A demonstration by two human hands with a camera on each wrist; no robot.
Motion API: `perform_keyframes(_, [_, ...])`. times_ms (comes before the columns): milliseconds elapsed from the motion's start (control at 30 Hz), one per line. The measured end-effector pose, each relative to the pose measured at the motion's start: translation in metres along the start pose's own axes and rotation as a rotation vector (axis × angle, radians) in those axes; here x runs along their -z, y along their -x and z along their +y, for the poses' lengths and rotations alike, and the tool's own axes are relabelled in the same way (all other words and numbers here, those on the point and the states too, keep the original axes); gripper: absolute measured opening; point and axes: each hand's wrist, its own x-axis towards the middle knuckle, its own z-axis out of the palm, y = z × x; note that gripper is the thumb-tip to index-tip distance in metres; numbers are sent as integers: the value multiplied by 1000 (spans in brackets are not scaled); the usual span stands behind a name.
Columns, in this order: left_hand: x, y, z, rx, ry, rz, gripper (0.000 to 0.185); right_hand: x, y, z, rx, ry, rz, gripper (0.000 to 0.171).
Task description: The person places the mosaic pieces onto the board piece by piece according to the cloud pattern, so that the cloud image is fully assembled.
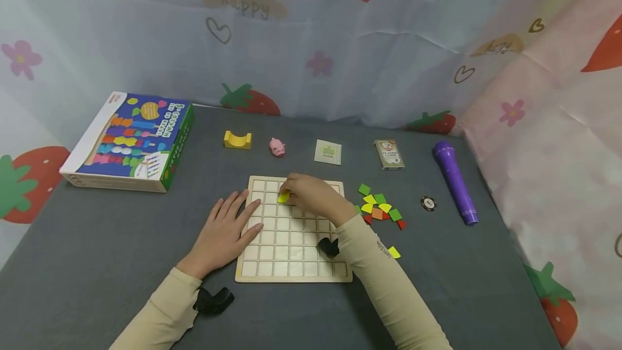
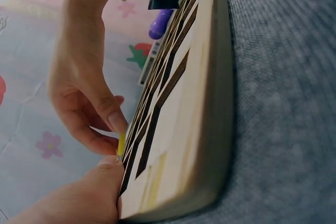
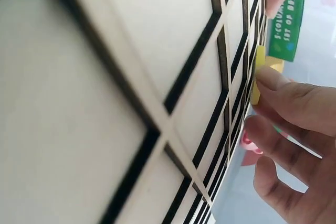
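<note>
A wooden grid board (image 1: 293,280), divided into small square cells, lies flat in front of me. My right hand (image 1: 313,194) reaches over its upper part and pinches a small yellow tile (image 1: 283,198) between thumb and fingers. In the right wrist view that yellow tile (image 3: 258,80) stands edge-on under the thumb, right at the grid. My left hand (image 1: 224,235) is spread with straight fingers, its fingertips resting on the board's left edge. The left wrist view shows the left thumb (image 2: 79,195) at the board's rim, close to the right hand's fingertips.
Right of the board lie loose green, yellow, red and orange tiles (image 1: 377,213), with a yellow one (image 1: 394,253) nearer me. Behind are a boxed game (image 1: 131,142), yellow arch block (image 1: 237,142), pink pig (image 1: 277,147), paper square (image 1: 328,152), card box (image 1: 389,154), round chip (image 1: 428,203) and purple cylinder (image 1: 455,182).
</note>
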Motion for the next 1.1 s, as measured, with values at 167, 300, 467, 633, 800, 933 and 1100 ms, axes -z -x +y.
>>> perform_keyframes(167, [-1, -1, 0, -2, 1, 3, 62, -1, 1, 2, -8, -12, 7, 26])
perform_keyframes(300, [-3, -1, -2, 2, -4, -1, 63, -3, 0, 3, -15, -16, 10, 26])
perform_keyframes(467, [-4, -2, -4, 6, -5, -1, 63, -3, 0, 2, -25, -32, 19, 26])
perform_keyframes(633, [-4, -1, -4, 2, -3, -2, 62, -5, 0, 2, -39, -39, 22, 26])
perform_keyframes(800, [-4, -1, -4, -3, 2, 0, 62, -5, 3, 2, -20, -28, 26, 26])
perform_keyframes(933, [-4, -1, -4, -1, -1, -5, 63, -2, 7, 3, -8, -17, 43, 27])
perform_keyframes(1100, [-5, -2, -4, -4, 4, -7, 63, 8, 32, 8, -49, -33, 75, 32])
